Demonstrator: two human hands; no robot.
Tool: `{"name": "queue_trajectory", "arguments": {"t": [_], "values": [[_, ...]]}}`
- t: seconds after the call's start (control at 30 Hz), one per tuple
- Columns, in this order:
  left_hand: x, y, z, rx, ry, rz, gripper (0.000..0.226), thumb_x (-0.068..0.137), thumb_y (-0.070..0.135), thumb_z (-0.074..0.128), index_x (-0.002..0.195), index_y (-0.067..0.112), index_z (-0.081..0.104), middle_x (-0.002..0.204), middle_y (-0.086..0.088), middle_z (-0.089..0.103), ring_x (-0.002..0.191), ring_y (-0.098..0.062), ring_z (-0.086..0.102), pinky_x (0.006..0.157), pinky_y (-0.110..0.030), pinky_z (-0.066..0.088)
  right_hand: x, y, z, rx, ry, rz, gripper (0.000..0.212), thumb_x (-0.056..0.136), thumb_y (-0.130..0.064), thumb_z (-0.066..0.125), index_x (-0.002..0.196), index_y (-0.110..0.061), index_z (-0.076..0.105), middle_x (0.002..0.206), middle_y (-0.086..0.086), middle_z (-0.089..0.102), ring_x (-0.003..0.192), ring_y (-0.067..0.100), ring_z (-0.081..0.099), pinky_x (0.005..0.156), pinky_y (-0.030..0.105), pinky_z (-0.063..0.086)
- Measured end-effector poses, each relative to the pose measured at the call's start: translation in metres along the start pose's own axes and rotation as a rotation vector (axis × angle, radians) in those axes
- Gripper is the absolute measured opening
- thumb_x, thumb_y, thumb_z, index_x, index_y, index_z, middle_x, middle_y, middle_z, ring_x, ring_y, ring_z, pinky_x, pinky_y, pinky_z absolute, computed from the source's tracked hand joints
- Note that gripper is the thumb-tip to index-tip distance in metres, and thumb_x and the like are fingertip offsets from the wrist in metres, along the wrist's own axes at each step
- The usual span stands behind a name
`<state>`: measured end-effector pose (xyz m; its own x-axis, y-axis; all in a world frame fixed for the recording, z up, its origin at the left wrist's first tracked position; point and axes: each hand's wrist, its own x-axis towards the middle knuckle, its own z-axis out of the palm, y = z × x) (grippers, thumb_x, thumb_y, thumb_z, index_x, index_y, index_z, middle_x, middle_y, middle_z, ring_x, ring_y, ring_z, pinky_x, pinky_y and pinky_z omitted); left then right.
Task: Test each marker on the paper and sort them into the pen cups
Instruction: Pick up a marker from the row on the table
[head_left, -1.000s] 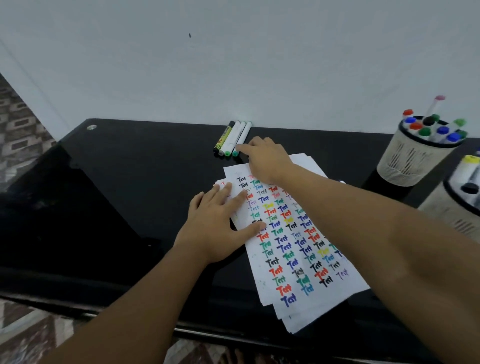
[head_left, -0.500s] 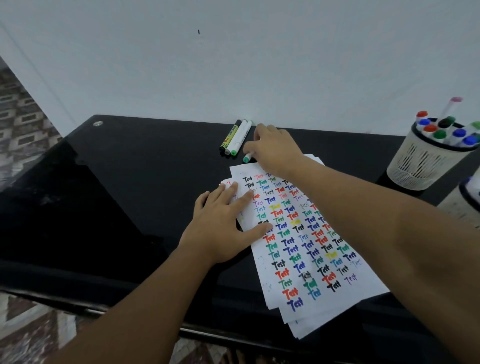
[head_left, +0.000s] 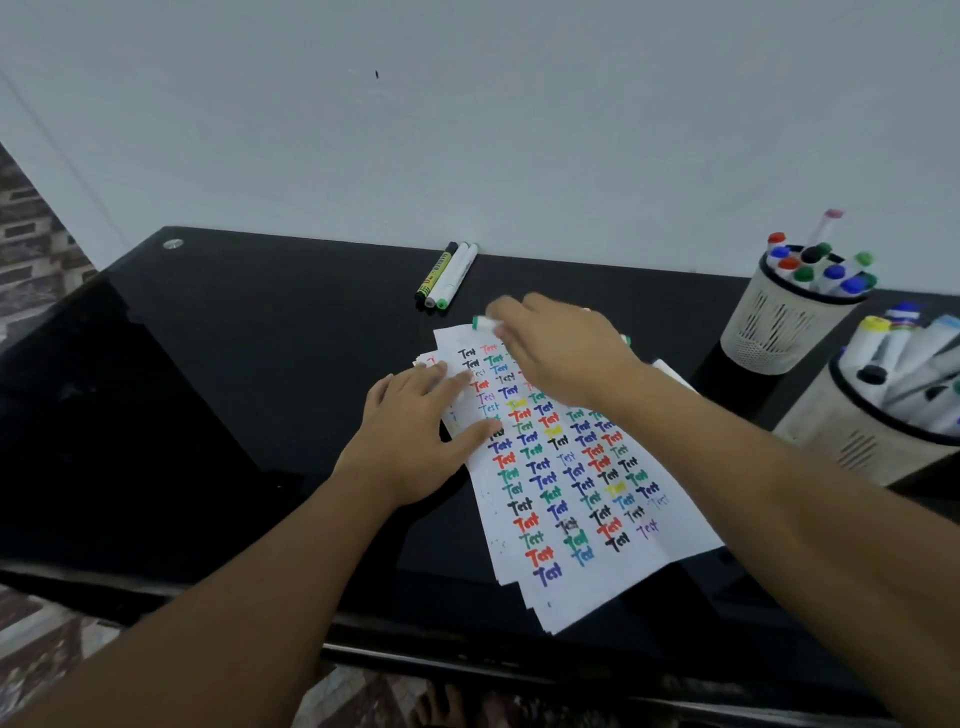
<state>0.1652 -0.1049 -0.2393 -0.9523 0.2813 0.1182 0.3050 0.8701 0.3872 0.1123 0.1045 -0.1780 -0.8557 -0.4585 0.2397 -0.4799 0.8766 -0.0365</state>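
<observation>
Desk (head_left: 218, 374): black, glossy, set against a pale wall.

Paper (head_left: 582, 499): a fanned stack of white sheets at mid-desk, running from the far middle toward the near right. The top sheet carries rows of the word "Test" in black, red, green, blue, purple and yellow.

Left hand (head_left: 415, 436): laid flat, fingers straight and spread, grip wide and holding nothing. It presses the left edge of the paper, fingertips on the sheet.

Right hand (head_left: 561, 348): over the far end of the paper, fingers curled in a grip round a green-capped marker (head_left: 483, 323). The white barrel with its green end juts left from the fingers, just above the far corner of the top sheet; a green tip shows at the hand's right side.

Three loose markers (head_left: 448, 275): lying side by side, touching, at the far edge of the desk by the wall, left of the right hand and apart from it. One is yellow and black, two are white.

Far pen cup (head_left: 779, 332): pale mesh, far right, upright, holding markers with red, blue, green, black and pink caps.

Near pen cup (head_left: 857, 441): pale mesh, right edge, partly cut off by the frame, filled with white-barrelled markers.
</observation>
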Motion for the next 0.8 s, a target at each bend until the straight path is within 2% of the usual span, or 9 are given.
{"name": "queue_trajectory", "arguments": {"t": [0.07, 0.2, 0.3, 0.4, 0.5, 0.6, 0.8], "values": [[-0.001, -0.001, 0.001, -0.024, 0.065, 0.03, 0.077, 0.092, 0.075, 0.041, 0.155, 0.032, 0.036, 0.157, 0.006, 0.04, 0.147, -0.012, 0.026, 0.124, -0.039, 0.012, -0.022, -0.001, 0.004, 0.071, -0.075, 0.029, 0.033, 0.111, -0.035, 0.032, 0.137, -0.022, 0.049, 0.111, 0.0, 0.06, 0.094, 0.021, 0.059, 0.08, 0.043, 0.052], [-0.002, -0.003, 0.003, -0.014, 0.14, 0.096, 0.063, 0.1, 0.061, 0.045, 0.154, 0.028, 0.039, 0.147, 0.005, 0.051, 0.14, -0.016, 0.039, 0.121, -0.042, 0.024, -0.049, -0.004, 0.013, 0.04, -0.155, -0.003, 0.03, 0.111, -0.038, 0.036, 0.133, -0.028, 0.053, 0.105, -0.004, 0.059, 0.094, 0.019, 0.057, 0.077, 0.041, 0.051], [-0.001, -0.005, 0.006, 0.008, 0.175, 0.166, 0.053, 0.103, 0.055, 0.044, 0.148, 0.028, 0.05, 0.135, 0.005, 0.059, 0.129, -0.016, 0.047, 0.115, -0.043, 0.033, -0.057, -0.01, 0.012, -0.015, -0.201, -0.022, 0.035, 0.112, -0.045, 0.03, 0.142, -0.035, 0.045, 0.106, -0.004, 0.058, 0.093, 0.018, 0.057, 0.076, 0.041, 0.054], [-0.001, -0.007, 0.007, 0.018, 0.216, 0.25, 0.043, 0.103, 0.05, 0.046, 0.136, 0.028, 0.063, 0.123, 0.007, 0.063, 0.116, -0.014, 0.053, 0.105, -0.044, 0.042, -0.06, -0.015, 0.013, -0.057, -0.211, -0.026, 0.038, 0.111, -0.049, 0.026, 0.141, -0.034, 0.045, 0.106, -0.005, 0.059, 0.093, 0.018, 0.06, 0.074, 0.039, 0.054], [-0.002, -0.007, 0.01, 0.031, 0.243, 0.306, 0.038, 0.103, 0.046, 0.049, 0.124, 0.024, 0.07, 0.116, 0.007, 0.064, 0.108, -0.012, 0.053, 0.099, -0.038, 0.044, -0.059, -0.016, 0.017, -0.061, -0.182, -0.025, 0.041, 0.111, -0.051, 0.027, 0.133, -0.028, 0.053, 0.108, -0.006, 0.063, 0.092, 0.017, 0.061, 0.074, 0.039, 0.054], [-0.003, -0.008, 0.01, 0.038, 0.252, 0.323, 0.032, 0.101, 0.042, 0.054, 0.121, 0.022, 0.07, 0.114, 0.006, 0.064, 0.106, -0.012, 0.052, 0.094, -0.035, 0.044, -0.059, -0.013, 0.018, -0.027, -0.181, -0.05, 0.039, 0.11, -0.048, 0.029, 0.127, -0.025, 0.055, 0.104, -0.006, 0.061, 0.088, 0.016, 0.058, 0.074, 0.038, 0.054], [-0.002, -0.009, 0.009, 0.067, 0.227, 0.337, 0.044, 0.103, 0.047, 0.042, 0.123, 0.021, 0.07, 0.115, 0.005, 0.065, 0.108, -0.015, 0.052, 0.094, -0.029, 0.037, -0.057, -0.014, 0.013, -0.094, -0.214, -0.075, 0.034, 0.11, -0.052, 0.022, 0.117, -0.034, 0.05, 0.087, -0.01, 0.054, 0.074, 0.013, 0.057, 0.065, 0.036, 0.052]]}}
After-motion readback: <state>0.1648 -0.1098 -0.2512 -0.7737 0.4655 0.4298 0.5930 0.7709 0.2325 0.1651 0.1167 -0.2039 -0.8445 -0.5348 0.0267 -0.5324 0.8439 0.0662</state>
